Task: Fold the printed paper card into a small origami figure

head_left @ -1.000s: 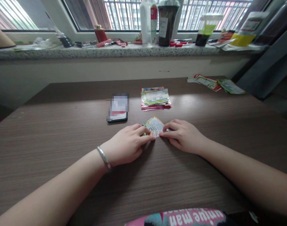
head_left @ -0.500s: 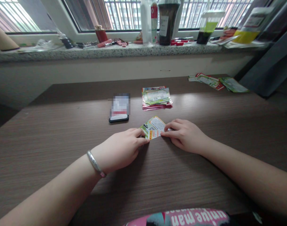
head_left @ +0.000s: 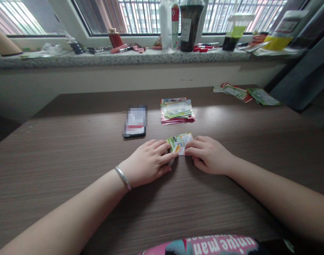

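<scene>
Just below frame centre, the printed paper (head_left: 180, 141) is lying between the left hand (head_left: 150, 161) and right hand (head_left: 211, 155), both touching its edges, whether pinching I cannot tell.

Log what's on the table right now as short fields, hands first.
Left hand: touching the left side of the printed card; silver bracelet on its wrist
Right hand: touching the card's right side
Printed card: between the hands, partly covered by them
Phone: left of the card stack
Card stack: beyond the printed card
Loose cards: far right of table
</scene>
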{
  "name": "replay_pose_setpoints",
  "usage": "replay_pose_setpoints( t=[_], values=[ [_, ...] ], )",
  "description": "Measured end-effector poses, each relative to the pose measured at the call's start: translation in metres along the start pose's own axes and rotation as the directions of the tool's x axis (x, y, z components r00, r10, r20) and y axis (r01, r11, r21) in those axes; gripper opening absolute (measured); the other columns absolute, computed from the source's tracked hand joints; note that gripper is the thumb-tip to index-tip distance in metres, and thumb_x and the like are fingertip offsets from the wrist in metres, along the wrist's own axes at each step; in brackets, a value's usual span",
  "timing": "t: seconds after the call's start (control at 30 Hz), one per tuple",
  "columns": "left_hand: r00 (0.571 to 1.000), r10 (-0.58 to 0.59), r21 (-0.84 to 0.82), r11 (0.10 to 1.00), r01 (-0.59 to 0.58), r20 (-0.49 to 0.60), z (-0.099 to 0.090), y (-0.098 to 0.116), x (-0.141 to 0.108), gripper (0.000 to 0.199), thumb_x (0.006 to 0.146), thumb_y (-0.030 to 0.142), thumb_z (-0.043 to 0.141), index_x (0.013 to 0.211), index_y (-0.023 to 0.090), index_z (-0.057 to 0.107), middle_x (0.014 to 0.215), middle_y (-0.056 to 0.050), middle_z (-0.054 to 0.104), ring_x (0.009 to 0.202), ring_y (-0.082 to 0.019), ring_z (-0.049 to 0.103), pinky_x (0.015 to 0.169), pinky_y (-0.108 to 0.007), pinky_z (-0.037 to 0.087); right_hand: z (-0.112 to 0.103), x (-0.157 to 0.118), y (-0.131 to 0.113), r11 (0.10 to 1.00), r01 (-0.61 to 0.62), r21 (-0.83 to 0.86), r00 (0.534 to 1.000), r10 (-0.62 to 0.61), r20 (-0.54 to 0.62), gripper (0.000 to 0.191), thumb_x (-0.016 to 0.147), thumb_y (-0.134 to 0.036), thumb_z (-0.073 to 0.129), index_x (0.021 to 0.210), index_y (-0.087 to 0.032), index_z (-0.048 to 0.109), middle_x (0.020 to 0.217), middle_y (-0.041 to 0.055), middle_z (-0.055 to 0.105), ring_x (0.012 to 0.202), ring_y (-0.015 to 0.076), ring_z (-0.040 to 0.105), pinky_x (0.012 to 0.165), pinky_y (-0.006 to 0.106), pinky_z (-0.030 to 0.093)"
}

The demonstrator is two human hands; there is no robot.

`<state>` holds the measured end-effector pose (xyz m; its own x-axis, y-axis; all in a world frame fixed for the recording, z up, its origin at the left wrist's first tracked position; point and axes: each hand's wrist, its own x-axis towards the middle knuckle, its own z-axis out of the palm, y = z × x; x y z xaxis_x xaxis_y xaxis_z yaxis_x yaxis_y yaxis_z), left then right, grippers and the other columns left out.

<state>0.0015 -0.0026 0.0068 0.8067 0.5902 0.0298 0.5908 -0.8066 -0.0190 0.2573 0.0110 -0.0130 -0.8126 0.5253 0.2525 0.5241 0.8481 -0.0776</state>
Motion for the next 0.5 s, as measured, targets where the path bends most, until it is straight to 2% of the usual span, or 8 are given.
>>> replay_pose_setpoints(
  t=[0.17,0.27,0.37,0.5],
  values=[
    [1.000,-0.013,0.019,1.000,0.013,-0.026,0.0013,0.0044,0.0012,0.042,0.091,0.041,0.049,0.132,0.031,0.050,0.118,-0.009,0.054,0.116,-0.027,0.049,0.100,-0.044,0.041,0.0015,0.0027,-0.0020,1.000,0.011,-0.019,1.000,-0.011,0.000,0.030,0.084,-0.021,0.051,0.112,-0.024,0.063,0.111,0.0078,0.061,0.094,0.0230,0.051,0.085,0.037,0.042],
    [0.999,-0.013,-0.005,1.000,0.012,-0.045,0.0032,0.0046,0.0026,0.043,0.092,0.041,0.048,0.134,0.030,0.048,0.122,-0.009,0.054,0.119,-0.027,0.048,0.103,-0.045,0.039,0.0014,0.0048,-0.0044,1.000,0.023,-0.015,1.000,-0.023,0.003,0.034,0.086,-0.020,0.050,0.117,-0.026,0.061,0.114,0.0073,0.061,0.098,0.0235,0.051,0.086,0.037,0.043],
    [0.998,0.036,-0.046,0.998,-0.039,-0.055,0.0042,0.0032,0.0050,0.045,0.092,0.038,0.049,0.135,0.026,0.046,0.132,-0.008,0.051,0.124,-0.025,0.045,0.109,-0.043,0.034,0.0011,0.0062,-0.0047,1.000,0.016,-0.007,1.000,-0.016,0.018,0.033,0.085,-0.018,0.050,0.115,-0.025,0.062,0.112,0.0075,0.061,0.099,0.0233,0.052,0.086,0.037,0.043],
    [0.995,0.079,-0.095,0.992,-0.084,-0.056,0.0035,0.0006,0.0076,0.041,0.090,0.035,0.053,0.129,0.023,0.051,0.133,-0.006,0.053,0.122,-0.024,0.048,0.110,-0.042,0.034,0.0001,0.0055,-0.0019,1.000,0.016,-0.006,0.999,-0.016,0.032,0.032,0.082,-0.017,0.052,0.111,-0.024,0.063,0.108,0.0073,0.062,0.096,0.0227,0.053,0.086,0.037,0.043]
  ],
)
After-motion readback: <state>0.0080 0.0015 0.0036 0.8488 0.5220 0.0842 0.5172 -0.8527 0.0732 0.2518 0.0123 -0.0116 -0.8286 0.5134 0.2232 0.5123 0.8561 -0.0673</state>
